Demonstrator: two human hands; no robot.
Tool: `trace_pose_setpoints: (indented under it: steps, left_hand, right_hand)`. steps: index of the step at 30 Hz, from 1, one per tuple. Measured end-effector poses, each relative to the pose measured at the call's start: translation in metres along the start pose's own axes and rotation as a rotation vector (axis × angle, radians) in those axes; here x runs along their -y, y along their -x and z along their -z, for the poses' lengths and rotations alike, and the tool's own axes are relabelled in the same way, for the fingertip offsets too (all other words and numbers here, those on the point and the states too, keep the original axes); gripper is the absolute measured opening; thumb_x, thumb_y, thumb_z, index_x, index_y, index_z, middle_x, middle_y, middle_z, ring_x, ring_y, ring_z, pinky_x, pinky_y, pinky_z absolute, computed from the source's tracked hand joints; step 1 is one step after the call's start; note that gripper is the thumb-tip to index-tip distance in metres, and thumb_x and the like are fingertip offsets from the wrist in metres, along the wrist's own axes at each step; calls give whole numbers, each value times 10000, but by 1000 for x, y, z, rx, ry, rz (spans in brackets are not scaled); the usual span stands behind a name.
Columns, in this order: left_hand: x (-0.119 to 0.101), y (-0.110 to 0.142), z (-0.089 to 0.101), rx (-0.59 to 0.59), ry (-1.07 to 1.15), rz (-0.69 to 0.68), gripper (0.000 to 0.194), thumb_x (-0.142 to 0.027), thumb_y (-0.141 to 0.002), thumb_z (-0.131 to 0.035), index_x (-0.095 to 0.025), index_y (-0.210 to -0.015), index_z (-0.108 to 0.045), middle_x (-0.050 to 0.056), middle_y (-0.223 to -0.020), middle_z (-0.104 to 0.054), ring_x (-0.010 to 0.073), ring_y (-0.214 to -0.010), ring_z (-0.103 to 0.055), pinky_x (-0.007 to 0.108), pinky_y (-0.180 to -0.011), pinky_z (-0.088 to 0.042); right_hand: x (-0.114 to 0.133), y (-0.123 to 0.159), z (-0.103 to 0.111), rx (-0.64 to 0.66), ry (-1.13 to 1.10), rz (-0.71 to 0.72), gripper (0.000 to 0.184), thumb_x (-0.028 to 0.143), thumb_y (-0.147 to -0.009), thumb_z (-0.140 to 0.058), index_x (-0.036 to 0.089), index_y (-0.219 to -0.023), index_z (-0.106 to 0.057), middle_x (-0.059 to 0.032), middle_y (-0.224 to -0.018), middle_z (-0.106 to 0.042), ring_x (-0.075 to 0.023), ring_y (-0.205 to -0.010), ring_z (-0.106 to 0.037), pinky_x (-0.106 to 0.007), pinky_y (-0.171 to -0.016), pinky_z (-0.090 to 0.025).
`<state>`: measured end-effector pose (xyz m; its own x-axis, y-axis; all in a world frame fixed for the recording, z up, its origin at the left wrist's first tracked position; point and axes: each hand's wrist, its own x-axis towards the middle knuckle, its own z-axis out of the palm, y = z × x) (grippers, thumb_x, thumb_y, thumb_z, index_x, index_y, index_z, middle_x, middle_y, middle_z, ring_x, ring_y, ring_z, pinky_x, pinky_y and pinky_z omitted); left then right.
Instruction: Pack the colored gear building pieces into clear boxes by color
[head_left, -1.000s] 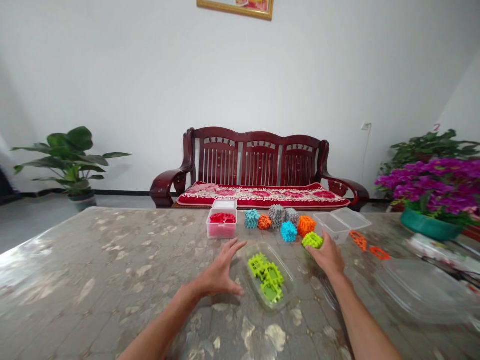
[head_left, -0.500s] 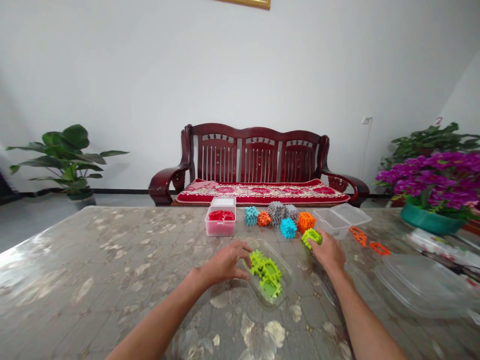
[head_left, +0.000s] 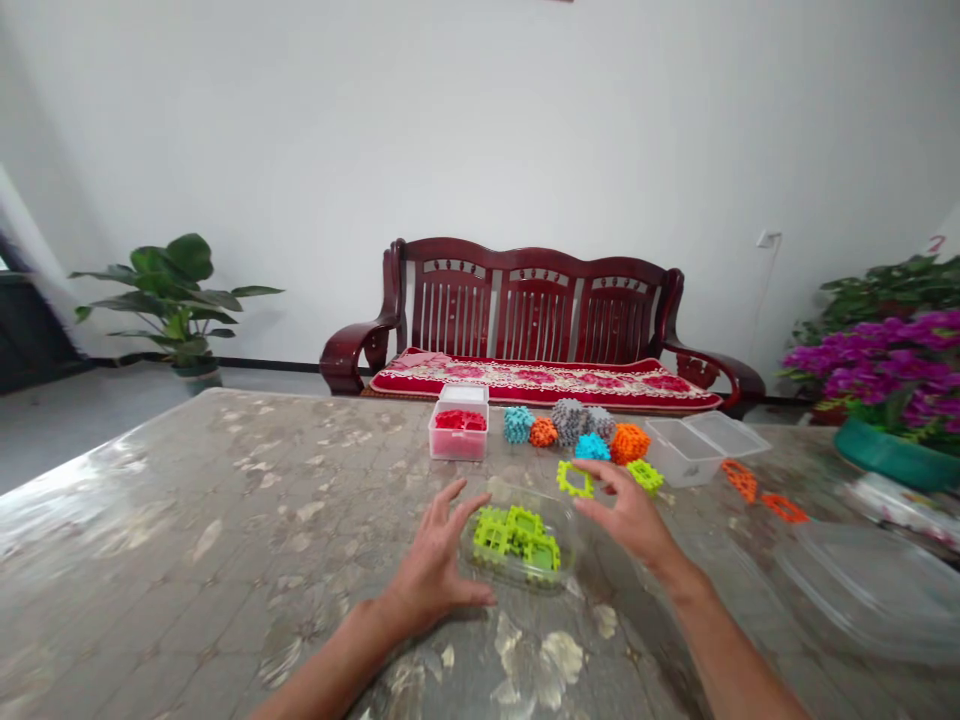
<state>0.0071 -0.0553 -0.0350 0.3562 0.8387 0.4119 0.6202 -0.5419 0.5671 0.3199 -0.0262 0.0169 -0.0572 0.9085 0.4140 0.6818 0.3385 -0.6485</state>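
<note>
My left hand (head_left: pixel 439 565) is open with spread fingers, resting beside the near-left rim of a clear plastic tray (head_left: pixel 517 560). The tray holds a cluster of lime-green interlocking plastic pieces (head_left: pixel 517 535). My right hand (head_left: pixel 626 515) hovers open past the tray's far-right corner, its fingertips at a lime-green ring piece (head_left: pixel 574 479) on the table. I cannot tell whether they touch it. A second lime-green piece (head_left: pixel 645 477) lies just beyond my right hand.
Several round block clusters in teal, orange, grey and blue (head_left: pixel 574 428) stand behind the hands. To their left is a clear box of red pieces (head_left: pixel 458 435). To the right are clear boxes (head_left: pixel 694 450), orange pieces (head_left: pixel 757 492) and a clear lid (head_left: pixel 870 590).
The tray has turned to lie more crosswise. My left hand has drawn back from it. My right hand has moved left, and a lime-green ring now lies on the table. The view has shifted.
</note>
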Motion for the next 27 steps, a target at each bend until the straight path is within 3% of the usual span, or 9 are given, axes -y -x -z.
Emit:
trace_pose_setpoints:
  steps: [4, 8, 11, 16, 21, 27]
  left_hand:
    - [18, -3, -11, 47, 205, -7, 1264, -630, -505, -915, -225, -1542, -318, 214, -1601, -231, 438, -1484, -256, 606, -1188, -283]
    - [19, -5, -12, 102, 255, 15, 1206, -668, -561, -871, -220, -1542, -331, 208, -1597, -269, 423, -1485, -271, 601, -1201, -257]
    - [17, -5, -11, 131, 247, 30, 1172, -633, -577, -882, -212, -1535, -354, 211, -1596, -284, 420, -1477, -290, 596, -1201, -262]
    - [14, -4, -10, 148, 240, 37, 1083, -540, -638, -884, -214, -1530, -365, 198, -1581, -329, 393, -1475, -309, 581, -1202, -273]
    - [13, -5, -10, 147, 256, 40, 1035, -470, -652, -892, -216, -1517, -386, 181, -1569, -356, 370, -1468, -329, 553, -1208, -278]
    - [14, -5, -11, 141, 276, 45, 986, -473, -673, -879, -210, -1499, -411, 197, -1572, -336, 382, -1462, -336, 564, -1198, -290]
  right_hand:
    - [42, 15, -15, 150, 53, 107, 480, 281, -718, -704, 260, -1198, -697, -53, -1188, -710, -263, -1128, -601, -421, -1012, -450]
    - [61, 23, -22, 235, 142, 106, 521, 223, -716, -723, 257, -1233, -672, -61, -1190, -697, -256, -1135, -588, -410, -1012, -449]
    - [64, 25, -24, 304, 196, 108, 498, 243, -734, -740, 262, -1228, -682, -62, -1177, -706, -259, -1126, -592, -414, -998, -453]
    - [58, 27, -25, 408, 219, 197, 296, 253, -842, -677, 295, -1128, -741, -17, -1166, -745, -252, -1118, -600, -440, -1010, -435]
    - [55, 26, -26, 398, 241, 300, 261, 283, -911, -619, 318, -1138, -742, -4, -1172, -748, -241, -1112, -595, -424, -994, -429]
    - [57, 27, -29, 388, 226, 323, 233, 293, -934, -603, 309, -1117, -746, 0, -1138, -755, -233, -1105, -595, -407, -983, -425]
